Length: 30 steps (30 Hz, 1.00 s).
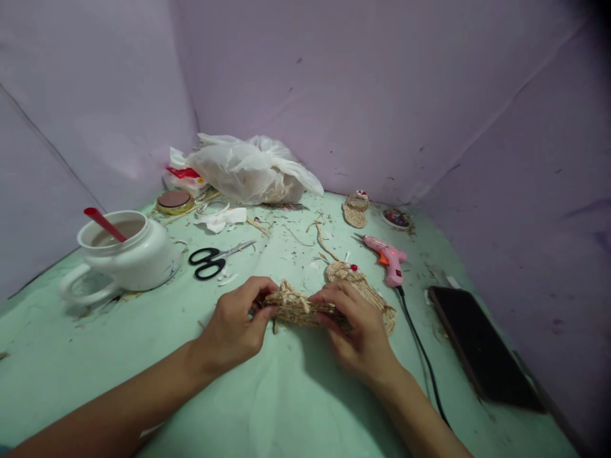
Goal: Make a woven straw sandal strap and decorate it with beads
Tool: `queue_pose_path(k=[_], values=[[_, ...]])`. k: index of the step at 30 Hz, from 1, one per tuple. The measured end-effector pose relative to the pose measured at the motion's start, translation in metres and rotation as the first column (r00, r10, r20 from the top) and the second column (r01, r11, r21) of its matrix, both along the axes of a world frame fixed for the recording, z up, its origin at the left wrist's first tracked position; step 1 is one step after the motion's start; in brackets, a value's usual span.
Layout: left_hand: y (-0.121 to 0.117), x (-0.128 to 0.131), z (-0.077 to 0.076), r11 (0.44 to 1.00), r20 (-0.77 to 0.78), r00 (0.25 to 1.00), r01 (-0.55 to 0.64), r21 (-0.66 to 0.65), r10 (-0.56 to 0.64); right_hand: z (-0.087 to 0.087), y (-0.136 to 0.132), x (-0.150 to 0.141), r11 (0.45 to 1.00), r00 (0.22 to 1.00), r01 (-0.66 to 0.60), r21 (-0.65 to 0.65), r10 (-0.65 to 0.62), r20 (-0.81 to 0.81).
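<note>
In the head view, the left hand (241, 318) pinches one end of a tan, braided-fibre piece (298, 310) between thumb and fingers; the right hand (356, 327) grips its other end the same way, so the piece spans the gap between them, above the pale green surface (229, 407); just beyond the right hand lies a second tan woven piece with a red bead (370, 292); to its right rests a pink glue gun with an orange trigger (389, 257), its black cord (422, 343) running toward the person, and farther right a dark rectangular phone (484, 350); black-handled scissors (217, 259) lie beyond the left hand, near a white round mug (136, 254) holding a red straw (105, 224); a translucent white plastic bag (248, 168) sits at the back by the purple wall (334, 89).
</note>
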<state>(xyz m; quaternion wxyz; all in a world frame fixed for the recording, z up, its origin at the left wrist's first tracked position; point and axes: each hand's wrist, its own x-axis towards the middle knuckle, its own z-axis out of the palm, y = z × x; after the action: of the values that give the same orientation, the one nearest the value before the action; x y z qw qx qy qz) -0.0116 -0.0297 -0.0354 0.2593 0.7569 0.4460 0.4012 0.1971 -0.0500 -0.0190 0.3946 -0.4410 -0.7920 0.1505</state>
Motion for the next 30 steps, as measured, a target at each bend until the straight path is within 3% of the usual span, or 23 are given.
queue_pose_path(k=[10, 15, 20, 30], values=[[0.001, 0.0, -0.002, 1.0, -0.001, 1.0, -0.002, -0.017, 0.002, 0.006, -0.001, -0.002, 0.998, 0.999, 0.02, -0.065, -0.018, 0.03], [-0.001, -0.001, 0.0, 1.0, -0.027, 1.0, 0.006, 0.014, -0.005, 0.003, -0.002, -0.001, 0.98, 0.993, 0.11, -0.166, -0.115, -0.021], [0.0, 0.0, 0.001, 1.0, -0.023, 1.0, 0.006, 0.019, -0.005, 0.008, -0.002, -0.003, 0.989, 0.999, 0.037, -0.145, -0.041, -0.025], [-0.001, 0.0, 0.004, 1.0, -0.038, 0.999, -0.012, 0.023, 0.013, 0.013, 0.0, -0.005, 0.982, 0.999, 0.046, -0.185, -0.043, 0.021]])
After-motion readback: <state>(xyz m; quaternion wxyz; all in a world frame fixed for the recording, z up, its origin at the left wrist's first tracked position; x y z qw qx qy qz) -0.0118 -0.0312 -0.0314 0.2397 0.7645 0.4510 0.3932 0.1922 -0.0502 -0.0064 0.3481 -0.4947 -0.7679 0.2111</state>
